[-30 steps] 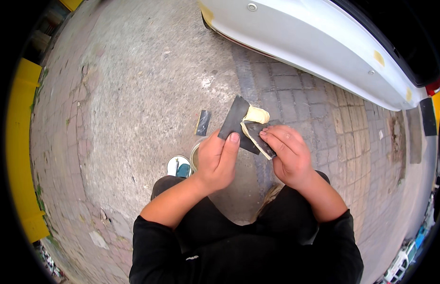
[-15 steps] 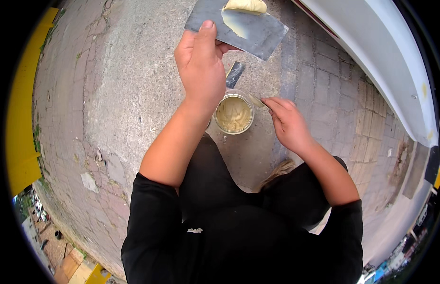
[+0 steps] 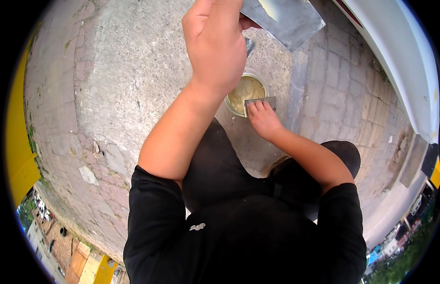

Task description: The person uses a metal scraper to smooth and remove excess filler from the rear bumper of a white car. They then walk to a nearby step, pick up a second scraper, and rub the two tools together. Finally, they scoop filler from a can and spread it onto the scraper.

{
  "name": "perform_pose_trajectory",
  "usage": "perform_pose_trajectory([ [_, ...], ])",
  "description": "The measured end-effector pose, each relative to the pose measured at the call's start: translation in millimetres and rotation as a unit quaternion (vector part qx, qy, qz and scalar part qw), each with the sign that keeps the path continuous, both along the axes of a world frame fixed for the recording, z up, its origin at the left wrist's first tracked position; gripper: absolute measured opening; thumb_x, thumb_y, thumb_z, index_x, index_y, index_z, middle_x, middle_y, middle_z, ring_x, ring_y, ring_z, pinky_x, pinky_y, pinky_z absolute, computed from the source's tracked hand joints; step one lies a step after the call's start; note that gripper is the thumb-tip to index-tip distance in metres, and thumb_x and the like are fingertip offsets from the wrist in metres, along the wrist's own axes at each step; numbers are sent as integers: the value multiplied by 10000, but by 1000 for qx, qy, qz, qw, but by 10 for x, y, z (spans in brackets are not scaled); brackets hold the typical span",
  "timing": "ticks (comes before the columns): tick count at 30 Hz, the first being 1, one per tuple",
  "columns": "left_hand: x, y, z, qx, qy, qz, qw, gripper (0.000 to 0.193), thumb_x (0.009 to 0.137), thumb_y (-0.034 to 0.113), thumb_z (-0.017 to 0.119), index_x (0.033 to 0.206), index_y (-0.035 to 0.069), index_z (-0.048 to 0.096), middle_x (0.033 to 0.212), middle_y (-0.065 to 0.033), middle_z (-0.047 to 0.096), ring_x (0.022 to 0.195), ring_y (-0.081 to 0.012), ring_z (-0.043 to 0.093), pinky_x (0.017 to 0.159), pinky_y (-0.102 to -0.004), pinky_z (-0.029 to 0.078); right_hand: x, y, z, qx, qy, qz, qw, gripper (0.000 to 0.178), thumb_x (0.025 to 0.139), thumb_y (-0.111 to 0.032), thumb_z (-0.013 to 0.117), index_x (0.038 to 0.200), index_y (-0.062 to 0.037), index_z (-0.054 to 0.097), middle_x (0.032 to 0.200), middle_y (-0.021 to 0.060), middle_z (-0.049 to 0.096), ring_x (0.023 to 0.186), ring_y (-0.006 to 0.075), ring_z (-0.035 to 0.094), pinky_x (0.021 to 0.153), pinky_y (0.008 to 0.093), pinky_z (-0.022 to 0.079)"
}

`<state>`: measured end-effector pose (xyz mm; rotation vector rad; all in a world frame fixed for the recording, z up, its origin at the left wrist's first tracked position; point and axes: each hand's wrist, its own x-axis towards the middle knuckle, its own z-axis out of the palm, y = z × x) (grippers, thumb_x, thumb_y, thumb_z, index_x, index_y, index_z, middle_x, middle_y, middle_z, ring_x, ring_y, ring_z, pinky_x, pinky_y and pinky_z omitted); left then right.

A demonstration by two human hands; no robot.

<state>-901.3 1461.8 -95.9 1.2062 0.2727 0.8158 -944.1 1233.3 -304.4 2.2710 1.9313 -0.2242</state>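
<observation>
My left hand (image 3: 217, 47) is closed on a flat grey metal plate (image 3: 293, 23) at the top of the view. A pale cream smear of putty (image 3: 268, 8) shows on the plate, and its far part is cut off by the picture's edge. Below, an open round can (image 3: 228, 105) holds cream-coloured putty (image 3: 246, 91) and stands on the ground. My right hand (image 3: 264, 119) grips a thin grey scraper blade (image 3: 268, 101) with the fingers over it. The scraper lies over the can's near right rim, its left end above the putty.
A dark strip-shaped object (image 3: 249, 46) lies just beyond the can, partly hidden by my left hand. A white curved panel (image 3: 400, 52) rises at the right. Concrete and paving bricks (image 3: 324, 90) surround the can. Yellow structures (image 3: 18, 156) line the left edge.
My right hand has brought the scraper from beside the can to over its near right rim. The plate in my left hand has shifted up and to the right in the view.
</observation>
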Motion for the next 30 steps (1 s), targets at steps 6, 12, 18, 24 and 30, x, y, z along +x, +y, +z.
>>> perform_pose_trajectory([
  [6, 92, -43, 92, -144, -51, -3, 988, 266, 1041, 165, 517, 802, 58, 559, 701, 21, 544, 631, -62, 476, 593, -244, 392, -77, -119, 204, -14, 87, -29, 996, 320, 848, -127, 557, 1120, 1, 670, 1046, 86, 559, 1025, 252, 526, 870, 365, 427],
  [12, 54, 187, -51, -163, -204, -216, 941, 205, 1050, 151, 497, 1004, -7, 619, 948, -82, 682, 831, -140, 654, 767, -301, 532, -119, -237, 366, -33, 157, -64, 985, 434, 841, -81, 555, 1257, 35, 607, 1086, 101, 567, 1034, 282, 536, 911, 382, 446],
  [18, 111, -8, -24, -157, -134, -132, 970, 220, 1050, 161, 494, 1048, -21, 617, 996, -106, 695, 868, -161, 673, 798, -319, 543, 18, -355, 607, 27, 296, -132, 946, 365, 842, -25, 553, 1194, 15, 638, 1047, 133, 608, 1015, 328, 585, 882, 425, 483],
  [24, 155, -55, -27, -173, -94, -129, 972, 221, 1044, 187, 510, 1058, -18, 589, 996, -119, 686, 896, -188, 664, 838, -345, 540, 754, -341, 1528, 126, 525, -387, 747, 235, 984, -55, 568, 1196, 15, 641, 1078, 122, 692, 992, 267, 663, 890, 360, 525],
  [30, 149, -179, -1, -178, -33, -60, 982, 219, 1029, 223, 532, 974, 21, 597, 858, -79, 680, 721, -147, 609, 732, -304, 508, 1198, -631, 2071, 384, 707, -424, 416, 235, 1013, -44, 560, 1235, -12, 628, 1189, 81, 699, 1063, 132, 647, 955, 320, 511],
])
